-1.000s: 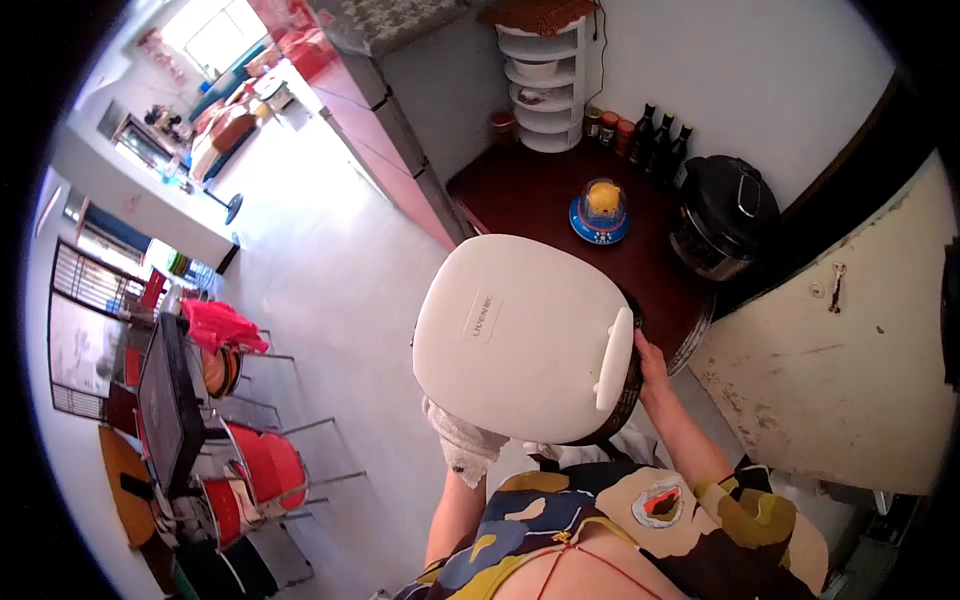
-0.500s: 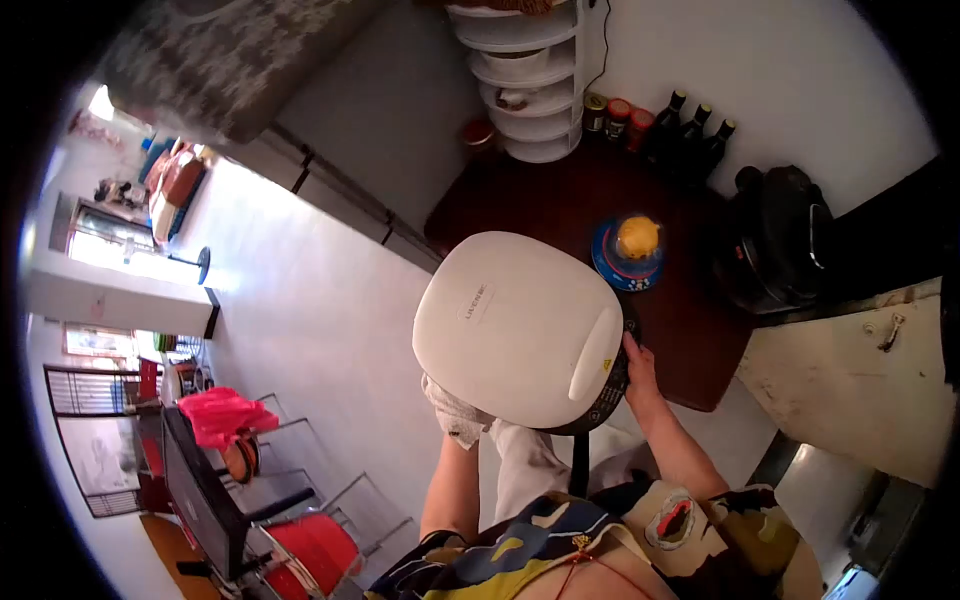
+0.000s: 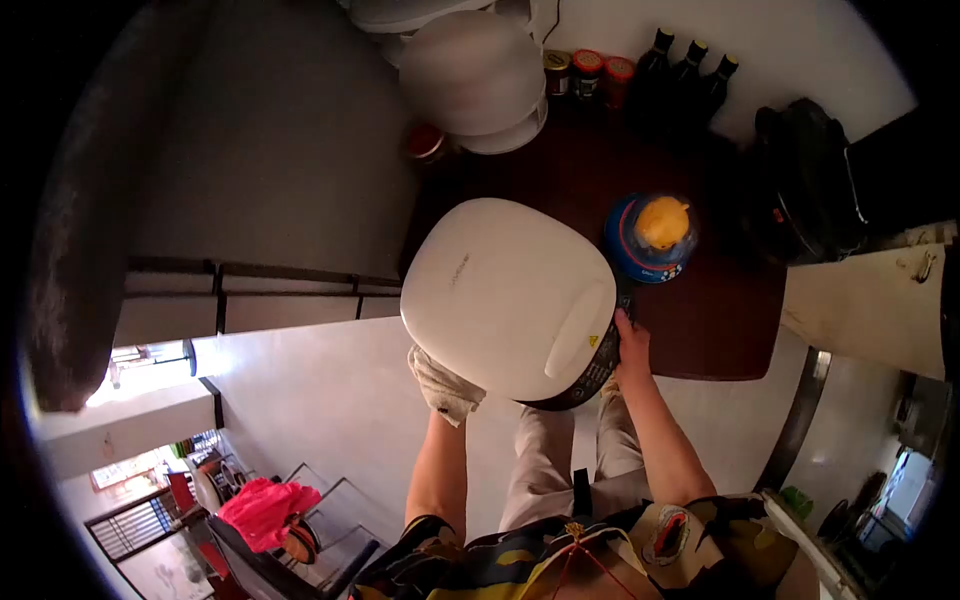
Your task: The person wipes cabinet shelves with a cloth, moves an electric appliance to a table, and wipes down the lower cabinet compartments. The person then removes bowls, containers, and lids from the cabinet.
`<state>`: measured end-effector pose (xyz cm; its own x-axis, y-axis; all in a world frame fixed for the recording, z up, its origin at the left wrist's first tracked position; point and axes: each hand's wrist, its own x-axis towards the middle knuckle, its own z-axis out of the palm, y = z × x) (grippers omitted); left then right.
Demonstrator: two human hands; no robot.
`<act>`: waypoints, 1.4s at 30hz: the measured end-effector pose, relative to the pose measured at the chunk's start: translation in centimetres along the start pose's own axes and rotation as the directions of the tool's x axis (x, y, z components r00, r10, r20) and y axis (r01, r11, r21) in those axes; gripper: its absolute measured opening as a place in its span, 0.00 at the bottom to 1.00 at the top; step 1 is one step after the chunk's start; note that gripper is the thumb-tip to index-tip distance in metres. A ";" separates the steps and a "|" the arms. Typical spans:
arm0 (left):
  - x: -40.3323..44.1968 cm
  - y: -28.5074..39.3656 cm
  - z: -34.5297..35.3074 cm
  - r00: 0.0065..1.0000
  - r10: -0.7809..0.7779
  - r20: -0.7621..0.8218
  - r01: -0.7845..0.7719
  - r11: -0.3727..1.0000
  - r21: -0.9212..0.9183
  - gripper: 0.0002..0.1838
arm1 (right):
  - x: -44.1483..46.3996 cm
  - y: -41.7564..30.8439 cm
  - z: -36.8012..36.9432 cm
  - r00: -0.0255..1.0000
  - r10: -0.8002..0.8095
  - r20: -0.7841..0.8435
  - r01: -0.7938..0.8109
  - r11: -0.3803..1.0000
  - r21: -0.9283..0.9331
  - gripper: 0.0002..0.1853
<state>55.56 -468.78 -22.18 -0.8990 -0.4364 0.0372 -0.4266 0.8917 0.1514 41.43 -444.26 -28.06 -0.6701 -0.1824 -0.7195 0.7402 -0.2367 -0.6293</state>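
Note:
A white-lidded electric griddle (image 3: 505, 300) with a dark base and control panel is held in front of me, lid closed, over the near left part of the brown table. My right hand (image 3: 631, 350) grips its right edge beside the panel, thumb on the rim. At its lower left edge is my left hand (image 3: 452, 418), closed on the griddle's side with a pale cloth (image 3: 440, 380) around or under the fingers, which are mostly hidden. Whether the griddle rests on the table, I cannot tell. Close to its right stands a blue container with an orange-yellow top (image 3: 662, 222).
On the brown table (image 3: 720, 330) stand several jars (image 3: 587, 75), dark bottles (image 3: 686, 75) and a black appliance (image 3: 800, 185) at the back. A white tiered rack (image 3: 475, 75) rises behind the griddle. A pink cloth (image 3: 268, 510) lies at lower left.
I have moved closer to the table, carrying the griddle further over it. The rack and wall panel appear nearer, and the view has turned. Both hands keep their hold.

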 end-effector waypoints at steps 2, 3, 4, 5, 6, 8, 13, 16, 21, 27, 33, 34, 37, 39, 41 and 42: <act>1.1 -0.5 0.3 0.992 0.042 -0.122 -0.058 0.990 -0.132 0.15 | 2.4 2.0 -0.6 0.995 0.007 -0.102 -0.008 1.000 -0.005 0.47; 1.7 -0.8 0.6 0.967 0.043 -0.250 -0.109 0.960 -0.258 0.13 | 2.7 2.1 -0.3 0.990 0.008 -0.142 -0.009 1.000 -0.003 0.47; 2.1 -1.0 1.0 0.969 0.053 -0.241 -0.118 0.957 -0.264 0.13 | 3.0 2.3 -0.1 0.992 0.004 -0.129 -0.002 1.000 0.015 0.46; 2.4 -1.1 1.3 0.972 0.045 -0.233 -0.096 0.972 -0.214 0.14 | 3.3 2.5 0.2 0.993 0.001 -0.115 0.003 0.999 0.033 0.45; 2.8 -1.3 1.6 0.973 0.036 -0.227 -0.074 0.984 -0.162 0.15 | 2.8 1.7 0.9 0.992 0.003 -0.129 0.002 0.999 0.037 0.45; 2.9 -2.1 1.8 0.977 0.072 -0.202 -0.108 0.979 -0.173 0.14 | 1.0 -0.3 3.1 0.999 -0.041 -0.014 0.043 0.993 0.114 0.38; 3.2 -3.8 2.2 0.854 0.382 -0.354 -0.337 0.923 0.184 0.09 | 4.9 1.5 3.7 0.961 -0.077 -0.264 0.115 0.984 0.133 0.18; 2.5 -3.2 -0.5 0.999 -0.025 0.033 0.039 0.837 -0.545 0.04 | 5.4 0.8 4.6 0.987 -0.122 -0.108 0.137 0.981 0.138 0.20; 0.4 -1.9 -4.0 0.964 0.254 0.083 -0.200 0.892 -0.405 0.07 | 7.4 -1.0 5.9 0.983 -0.181 -0.034 0.183 0.979 0.089 0.23; -2.6 1.7 -8.4 0.953 0.141 0.268 0.059 0.782 -0.620 0.07 | 3.1 -3.3 3.6 0.994 -0.106 0.013 0.107 0.985 -0.138 0.23; -4.9 7.5 -11.8 0.849 0.456 0.269 -0.073 0.604 -0.794 0.07 | -11.3 1.0 -8.6 0.984 -0.169 0.056 0.178 0.945 -0.276 0.13; -5.4 8.8 -11.8 0.816 0.501 0.290 -0.074 0.587 -0.806 0.07 | -14.0 2.1 -10.3 0.975 -0.206 0.086 0.221 0.938 -0.266 0.11; -7.5 13.4 -12.3 0.717 0.606 0.345 -0.074 0.558 -0.826 0.07 | -20.8 5.8 -16.5 0.991 -0.059 -0.119 0.013 0.935 -0.353 0.11; -9.4 16.1 -12.5 0.664 0.658 0.355 -0.107 0.554 -0.826 0.07 | -24.3 9.3 -21.4 0.979 -0.108 -0.175 0.039 0.934 -0.356 0.12; -10.3 18.1 -13.8 0.626 0.692 0.361 -0.140 0.554 -0.820 0.07 | -28.6 10.8 -22.8 0.984 -0.106 -0.141 0.086 0.986 -0.141 0.13; -11.5 20.3 -13.7 0.611 0.702 0.366 -0.158 0.561 -0.813 0.07 | -30.4 11.6 -25.2 0.976 -0.119 -0.184 0.084 0.979 -0.188 0.13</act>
<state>58.59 -447.29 -6.04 -0.8849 0.4035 -0.2327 -0.0170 0.4713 0.8818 71.78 -417.41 -20.88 -0.7314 0.0260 -0.6814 0.6788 -0.0674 -0.7312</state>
